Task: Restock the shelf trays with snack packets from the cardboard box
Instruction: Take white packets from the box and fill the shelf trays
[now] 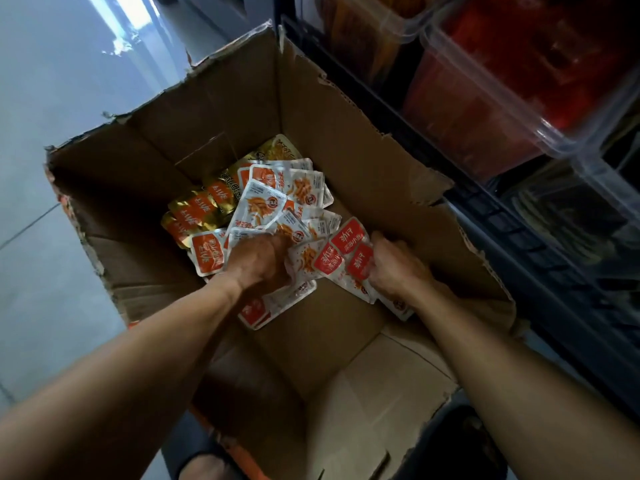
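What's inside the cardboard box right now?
Inside the box: loose white packets and gold packets piled at the far end. The left hand and right hand each grip some. What lies beneath the pile is covered.

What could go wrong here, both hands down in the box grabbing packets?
1. The right hand grips a loose fan of silver-and-red packets; some could slip out on the lift.
2. The left hand bunches packets, which may crumple.
3. The cardboard box has tall, torn flaps; loaded hands could snag them on the way to the clear shelf trays.
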### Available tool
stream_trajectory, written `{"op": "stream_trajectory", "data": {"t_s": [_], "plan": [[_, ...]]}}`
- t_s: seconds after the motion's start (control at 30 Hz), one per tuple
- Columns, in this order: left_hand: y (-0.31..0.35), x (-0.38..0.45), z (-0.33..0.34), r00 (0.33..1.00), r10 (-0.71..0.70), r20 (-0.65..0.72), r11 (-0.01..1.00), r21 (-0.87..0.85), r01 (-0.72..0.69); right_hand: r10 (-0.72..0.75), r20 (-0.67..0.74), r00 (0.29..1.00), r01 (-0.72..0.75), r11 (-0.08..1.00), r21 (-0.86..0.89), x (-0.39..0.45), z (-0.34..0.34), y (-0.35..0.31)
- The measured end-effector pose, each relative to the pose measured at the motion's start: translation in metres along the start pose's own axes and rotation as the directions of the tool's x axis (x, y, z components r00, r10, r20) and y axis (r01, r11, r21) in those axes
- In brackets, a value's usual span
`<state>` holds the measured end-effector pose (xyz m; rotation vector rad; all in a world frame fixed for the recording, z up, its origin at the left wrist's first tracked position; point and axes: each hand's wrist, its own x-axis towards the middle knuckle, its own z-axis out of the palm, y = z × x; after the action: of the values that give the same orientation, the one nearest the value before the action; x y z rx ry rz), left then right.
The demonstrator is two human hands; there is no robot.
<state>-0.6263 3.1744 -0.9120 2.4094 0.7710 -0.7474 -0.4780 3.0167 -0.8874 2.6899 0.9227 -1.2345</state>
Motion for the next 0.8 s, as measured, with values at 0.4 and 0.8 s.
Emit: {"op": "stream_trajectory", "data": {"t_s": [0.4,0.8], "plan": [[-0.012,-0.031,-0.038,0.979,-0.197,0.056,0.766,-0.614,0.19,0.024,0.108,0.994,-0.031,0.998,0.06,0.002,0.014,-0.007],[0.005,-0.083,-0.099,0.937,-0.348,-0.011,0.445,-0.882,0.154,0.006,-0.16,0.987,0.094,0.785,0.612,-0.075,-0.054,-0.011]]}}
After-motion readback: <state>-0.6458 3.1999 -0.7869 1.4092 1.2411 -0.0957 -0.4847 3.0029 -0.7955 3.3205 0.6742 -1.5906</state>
